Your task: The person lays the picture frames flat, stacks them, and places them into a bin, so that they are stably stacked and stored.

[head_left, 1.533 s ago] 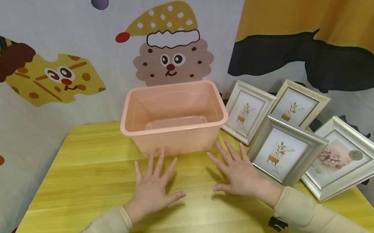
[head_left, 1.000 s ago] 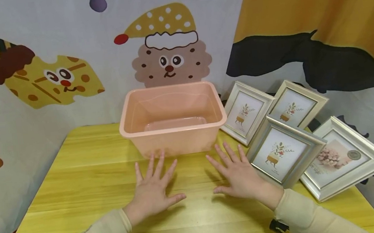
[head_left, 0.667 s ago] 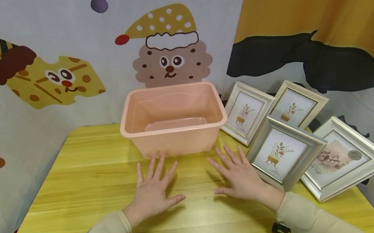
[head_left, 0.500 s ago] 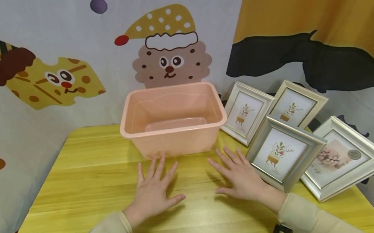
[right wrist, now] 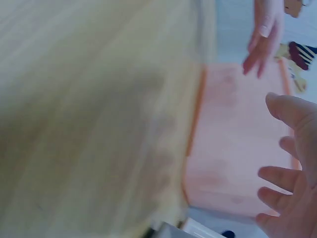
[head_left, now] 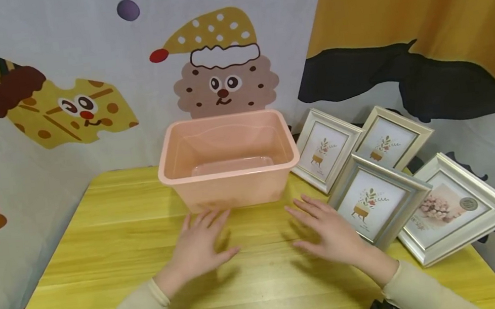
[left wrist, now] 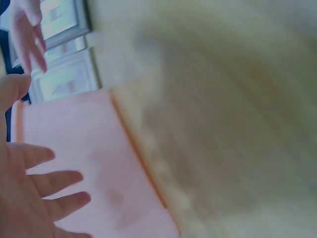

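Observation:
In the head view my left hand (head_left: 194, 250) hovers above the table, just in front of a pink plastic bin (head_left: 233, 189), its fingers relaxed and holding nothing. My right hand (head_left: 331, 231) is raised likewise, fingers loosely spread, near the left edge of a silver picture frame (head_left: 374, 201). The bin stands upright with nothing visible inside. Both wrist views show the bin's front wall (left wrist: 84, 153) beyond the fingers, with the right hand's fingers (right wrist: 277, 178) apart from it.
On the right stand more picture frames: a white one (head_left: 327, 148) beside the bin, a beige one (head_left: 394, 137) behind, and a larger white one (head_left: 460, 206) with a blossom print. A cartoon-printed cloth (head_left: 125, 51) hangs behind the yellow wooden table (head_left: 112, 216).
Both hands have lifted from their flat, spread pose; the fingers are now closer together and more bent. The right hand has shifted slightly right. Bin and picture frames stay put.

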The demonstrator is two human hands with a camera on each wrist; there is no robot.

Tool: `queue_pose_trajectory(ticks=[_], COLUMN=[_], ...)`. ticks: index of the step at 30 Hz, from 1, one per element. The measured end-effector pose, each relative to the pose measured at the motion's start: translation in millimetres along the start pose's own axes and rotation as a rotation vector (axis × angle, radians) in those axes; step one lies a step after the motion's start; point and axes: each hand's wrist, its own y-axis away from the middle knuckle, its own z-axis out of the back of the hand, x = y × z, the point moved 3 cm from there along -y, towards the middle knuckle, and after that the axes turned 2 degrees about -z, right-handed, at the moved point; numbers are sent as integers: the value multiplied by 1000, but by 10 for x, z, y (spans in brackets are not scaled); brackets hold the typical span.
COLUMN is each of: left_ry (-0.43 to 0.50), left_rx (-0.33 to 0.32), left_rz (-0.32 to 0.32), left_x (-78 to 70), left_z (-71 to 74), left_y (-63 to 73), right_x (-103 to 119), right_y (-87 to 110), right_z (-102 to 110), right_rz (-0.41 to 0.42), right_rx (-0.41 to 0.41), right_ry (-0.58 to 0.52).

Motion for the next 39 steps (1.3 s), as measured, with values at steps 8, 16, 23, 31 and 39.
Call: queue_pose_trajectory(ticks=[8, 16, 23, 31, 39], left_ry=[106, 213, 286, 410, 530], left_rx=[-17, 55, 38, 16, -82], left_rz=[-50, -46, -54, -21, -60], left_x=[60, 121, 150, 127, 43], left_z=[221, 407, 445, 265, 76], left_y=[-78, -94, -78, -72, -157], right_x=[-56, -125, -213, -397, -589], right_y=[-1, 57, 178, 341, 547], right_z=[361, 703, 914, 1174, 1420], right_rz=[-24, -8, 5, -39, -123], right_rx=[9, 11, -65, -185, -329], right_ry=[-86, -93, -45, -9, 10])
